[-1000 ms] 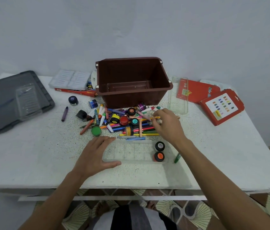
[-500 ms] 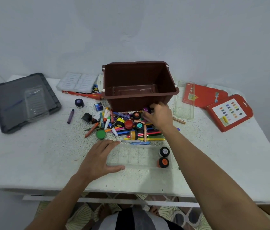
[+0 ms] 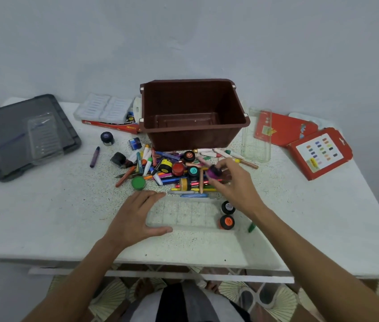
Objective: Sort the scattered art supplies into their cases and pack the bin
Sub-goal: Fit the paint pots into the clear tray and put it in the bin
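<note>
My right hand pinches a small purple paint pot just above the pile of pens, crayons and paint pots. A clear plastic tray lies in front of the pile, and my left hand holds its left end between thumb and fingers. Two pots stand in the tray's right end: a black one and an orange one. The brown bin stands behind the pile with a clear case lying inside it.
A dark grey lid with a clear insert lies at the far left. White trays on a red box sit left of the bin. Red card cases and an upright clear case are on the right. A green crayon lies by the tray.
My right hand has come back from the foot of the bin toward the tray, now holding the purple pot. My left hand stays on the tray's left end.
</note>
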